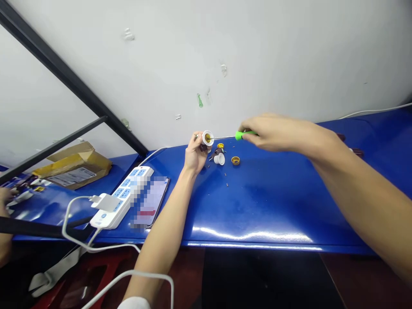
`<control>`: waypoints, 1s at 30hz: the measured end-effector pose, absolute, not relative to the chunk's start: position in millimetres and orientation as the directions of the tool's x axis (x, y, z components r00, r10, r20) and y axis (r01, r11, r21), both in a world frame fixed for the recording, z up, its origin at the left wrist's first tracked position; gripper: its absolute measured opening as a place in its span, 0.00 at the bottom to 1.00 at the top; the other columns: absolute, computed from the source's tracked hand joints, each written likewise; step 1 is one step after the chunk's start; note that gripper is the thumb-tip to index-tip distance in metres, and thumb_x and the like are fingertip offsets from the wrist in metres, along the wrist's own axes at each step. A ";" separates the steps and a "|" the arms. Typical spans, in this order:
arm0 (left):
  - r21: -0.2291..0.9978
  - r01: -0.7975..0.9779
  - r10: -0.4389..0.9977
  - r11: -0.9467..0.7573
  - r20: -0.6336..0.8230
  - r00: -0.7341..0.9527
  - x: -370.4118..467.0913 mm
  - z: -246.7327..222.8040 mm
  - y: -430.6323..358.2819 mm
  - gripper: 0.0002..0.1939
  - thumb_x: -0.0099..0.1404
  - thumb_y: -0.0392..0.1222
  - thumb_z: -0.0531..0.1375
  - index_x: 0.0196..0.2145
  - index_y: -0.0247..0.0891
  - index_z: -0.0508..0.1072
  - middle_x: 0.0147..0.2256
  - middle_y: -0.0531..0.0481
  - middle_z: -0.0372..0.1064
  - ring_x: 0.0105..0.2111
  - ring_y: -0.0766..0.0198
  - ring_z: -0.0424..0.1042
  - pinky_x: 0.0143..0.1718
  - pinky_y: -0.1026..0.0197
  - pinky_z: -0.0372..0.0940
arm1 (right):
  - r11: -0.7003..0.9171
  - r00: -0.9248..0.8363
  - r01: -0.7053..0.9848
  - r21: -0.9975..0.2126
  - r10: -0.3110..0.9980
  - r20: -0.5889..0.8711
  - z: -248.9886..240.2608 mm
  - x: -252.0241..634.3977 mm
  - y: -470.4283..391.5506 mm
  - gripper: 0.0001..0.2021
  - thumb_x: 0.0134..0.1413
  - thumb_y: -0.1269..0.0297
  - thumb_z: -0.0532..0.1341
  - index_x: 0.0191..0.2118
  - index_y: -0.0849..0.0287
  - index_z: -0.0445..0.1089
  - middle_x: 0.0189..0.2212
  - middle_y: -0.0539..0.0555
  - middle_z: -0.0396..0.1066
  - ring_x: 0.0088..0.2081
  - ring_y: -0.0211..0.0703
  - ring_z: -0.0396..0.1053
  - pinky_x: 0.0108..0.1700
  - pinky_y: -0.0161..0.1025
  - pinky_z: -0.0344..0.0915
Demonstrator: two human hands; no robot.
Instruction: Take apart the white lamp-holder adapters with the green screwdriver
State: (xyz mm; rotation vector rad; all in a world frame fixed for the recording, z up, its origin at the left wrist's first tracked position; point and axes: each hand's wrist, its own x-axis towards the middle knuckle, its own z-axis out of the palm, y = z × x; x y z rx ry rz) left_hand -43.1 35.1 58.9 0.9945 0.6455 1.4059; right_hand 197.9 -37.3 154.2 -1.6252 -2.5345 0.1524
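Note:
Pinched in my left hand [195,154] is a white lamp socket [207,137], its gold threaded inside facing right. My right hand [260,132] grips a green-handled screwdriver [240,135], held level, and its thin metal shaft reaches into the socket's opening. The exact contact of the tip inside is too small to make out. On the blue table [257,193] below lie another white socket part [219,159], a gold threaded ring [235,160], a second gold ring [220,146] and some dark pieces.
A white power strip [131,184] with a plugged-in charger and cable stands at the left, beside a phone [154,199]. Further left are a black metal frame [64,81] and an open cardboard box [77,165]. Another person's hand [4,195] shows at the left edge.

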 end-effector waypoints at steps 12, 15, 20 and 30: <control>0.875 -0.470 0.976 -0.119 0.189 0.104 -43.2 56.7 37.1 0.11 0.67 0.39 0.68 0.30 0.39 0.70 0.30 0.53 0.67 0.27 0.69 0.66 0.29 0.66 0.63 | 0.356 -0.362 0.914 -0.197 0.932 0.004 152.3 196.4 -35.2 0.12 0.68 0.63 0.57 0.51 0.58 0.74 0.42 0.59 0.78 0.39 0.48 0.73 0.36 0.40 0.61; 0.877 -0.465 0.978 -0.118 0.184 0.099 -43.4 56.3 37.6 0.11 0.66 0.39 0.69 0.30 0.39 0.70 0.30 0.53 0.67 0.27 0.69 0.66 0.30 0.66 0.63 | 0.345 -0.346 0.913 -0.216 0.938 0.036 151.5 196.8 -34.7 0.10 0.67 0.62 0.60 0.50 0.58 0.72 0.46 0.60 0.77 0.41 0.48 0.73 0.36 0.39 0.60; 0.868 -0.478 0.972 -0.131 0.207 0.111 -45.4 54.6 39.5 0.11 0.66 0.40 0.69 0.30 0.38 0.71 0.30 0.53 0.67 0.27 0.69 0.66 0.28 0.67 0.63 | 0.341 -0.359 0.932 -0.124 0.915 -0.185 154.0 194.9 -36.0 0.12 0.71 0.65 0.52 0.37 0.59 0.70 0.32 0.58 0.74 0.28 0.42 0.64 0.31 0.42 0.55; 0.875 -0.467 0.973 -0.128 0.201 0.110 -44.5 54.8 39.0 0.10 0.66 0.39 0.68 0.31 0.38 0.71 0.30 0.53 0.67 0.28 0.69 0.66 0.27 0.67 0.63 | 0.360 -0.364 0.931 -0.056 0.914 -0.181 157.0 191.0 -41.9 0.10 0.69 0.70 0.52 0.37 0.60 0.69 0.35 0.59 0.74 0.32 0.43 0.66 0.34 0.40 0.57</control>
